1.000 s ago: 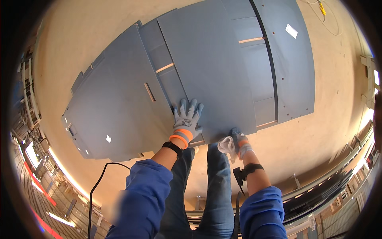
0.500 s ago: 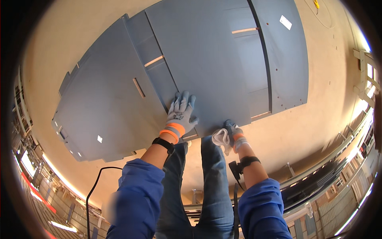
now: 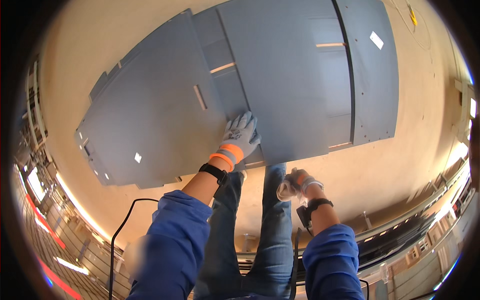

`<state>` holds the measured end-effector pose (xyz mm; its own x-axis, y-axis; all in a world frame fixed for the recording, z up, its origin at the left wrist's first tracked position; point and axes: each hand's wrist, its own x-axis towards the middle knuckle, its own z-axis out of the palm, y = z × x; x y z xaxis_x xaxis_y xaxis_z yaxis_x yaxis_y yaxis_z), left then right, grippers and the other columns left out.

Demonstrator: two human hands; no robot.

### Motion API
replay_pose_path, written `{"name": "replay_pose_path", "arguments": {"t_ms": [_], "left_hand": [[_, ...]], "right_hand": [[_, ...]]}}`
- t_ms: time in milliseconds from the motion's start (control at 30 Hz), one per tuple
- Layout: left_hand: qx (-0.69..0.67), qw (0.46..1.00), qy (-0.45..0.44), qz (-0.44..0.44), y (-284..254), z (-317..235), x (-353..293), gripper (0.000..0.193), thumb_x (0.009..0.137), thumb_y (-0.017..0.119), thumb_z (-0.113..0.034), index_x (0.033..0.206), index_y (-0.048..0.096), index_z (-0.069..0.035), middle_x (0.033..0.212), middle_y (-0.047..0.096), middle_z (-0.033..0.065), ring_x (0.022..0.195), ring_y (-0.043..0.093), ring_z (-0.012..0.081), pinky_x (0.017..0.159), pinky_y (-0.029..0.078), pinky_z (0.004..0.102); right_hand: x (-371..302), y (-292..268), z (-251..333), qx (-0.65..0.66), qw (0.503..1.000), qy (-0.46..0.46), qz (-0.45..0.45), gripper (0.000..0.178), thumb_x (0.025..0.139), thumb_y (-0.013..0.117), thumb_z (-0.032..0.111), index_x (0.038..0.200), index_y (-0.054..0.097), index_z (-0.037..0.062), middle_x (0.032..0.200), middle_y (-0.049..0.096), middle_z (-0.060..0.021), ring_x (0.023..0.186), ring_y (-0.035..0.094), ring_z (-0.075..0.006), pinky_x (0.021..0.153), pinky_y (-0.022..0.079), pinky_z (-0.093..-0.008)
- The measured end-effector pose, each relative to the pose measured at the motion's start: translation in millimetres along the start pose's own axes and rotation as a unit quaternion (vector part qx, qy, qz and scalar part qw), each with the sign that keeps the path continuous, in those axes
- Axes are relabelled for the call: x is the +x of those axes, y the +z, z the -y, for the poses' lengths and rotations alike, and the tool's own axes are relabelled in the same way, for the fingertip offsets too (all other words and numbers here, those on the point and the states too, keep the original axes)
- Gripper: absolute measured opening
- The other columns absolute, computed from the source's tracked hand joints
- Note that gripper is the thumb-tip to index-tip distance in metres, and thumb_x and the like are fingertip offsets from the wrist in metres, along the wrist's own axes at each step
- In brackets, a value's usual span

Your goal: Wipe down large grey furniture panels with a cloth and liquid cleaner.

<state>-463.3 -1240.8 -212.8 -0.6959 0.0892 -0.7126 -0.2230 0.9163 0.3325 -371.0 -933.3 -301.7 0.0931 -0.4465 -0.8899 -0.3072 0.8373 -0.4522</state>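
Note:
My left hand (image 3: 241, 136), in a grey glove with an orange cuff, lies on blue-grey flat panels, fingers stretched out and together. It rests beside the dark seam between a wide middle panel (image 3: 285, 85) and a stepped, rounded left panel (image 3: 155, 115). A narrow slot (image 3: 200, 97) is cut through the left panel. My right hand (image 3: 301, 180), also gloved, is closed on a crumpled pale cloth (image 3: 286, 190). It is near my right thigh, just off the panels' near edge; its fingers are partly hidden and blurred.
A beige surface (image 3: 360, 160) lies under the panels. At the right, a curved-edged panel (image 3: 375, 85) carries a white label (image 3: 376, 40). A yellow object with a thin cord (image 3: 413, 16) is at the far right. A black cable (image 3: 120, 225) loops by my left sleeve.
My right hand has drawn back from the panel edge toward my body with the cloth. My left hand stays on the panels near the seam. The whole view has shifted and turned slightly.

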Motion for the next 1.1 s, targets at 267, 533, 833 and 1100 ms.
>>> {"name": "replay_pose_path", "arguments": {"t_ms": [267,533,833,1100], "left_hand": [[-0.07,0.929,-0.337,-0.134,50,155,-81,0.071,0.084,0.061,-0.038,0.142,0.035,-0.008,0.148,0.033,0.0191,0.138,0.028,0.0334,0.112,0.025,0.0471],[-0.337,0.842,-0.405,-0.114,112,235,-151,0.078,0.078,0.067,-0.038,0.14,0.037,-0.003,0.141,0.043,0.0228,0.123,0.049,0.0383,0.099,0.043,0.043],[-0.356,0.855,-0.363,-0.104,125,222,-127,0.074,0.073,0.071,-0.044,0.126,0.051,0.002,0.12,0.06,0.021,0.113,0.057,0.0338,0.096,0.044,0.0387],[-0.397,0.835,-0.371,-0.086,132,221,-135,0.082,0.07,0.072,-0.049,0.129,0.048,0.003,0.126,0.057,0.0216,0.116,0.055,0.0356,0.097,0.044,0.0398]], "right_hand": [[-7,-24,82,0.592,0.799,0.101,-0.017,0.046,0.084,0.058,0.041,0.11,0.062,0.0031,0.105,0.066,-0.0194,0.104,0.061,-0.0343,0.087,0.048,-0.0391],[53,-100,194,0.278,0.935,0.108,-0.19,0.055,0.08,0.063,0.038,0.124,0.051,0.0062,0.119,0.061,-0.0229,0.114,0.056,-0.0402,0.095,0.046,-0.042],[93,-111,233,0.264,0.909,0.221,-0.234,0.058,0.075,0.067,0.037,0.124,0.056,0.0087,0.12,0.062,-0.0182,0.113,0.058,-0.0355,0.095,0.046,-0.0414],[85,-118,252,0.233,0.916,0.237,-0.226,0.064,0.07,0.071,0.041,0.12,0.058,0.0027,0.116,0.064,-0.0194,0.11,0.06,-0.0358,0.093,0.048,-0.0406]]}}
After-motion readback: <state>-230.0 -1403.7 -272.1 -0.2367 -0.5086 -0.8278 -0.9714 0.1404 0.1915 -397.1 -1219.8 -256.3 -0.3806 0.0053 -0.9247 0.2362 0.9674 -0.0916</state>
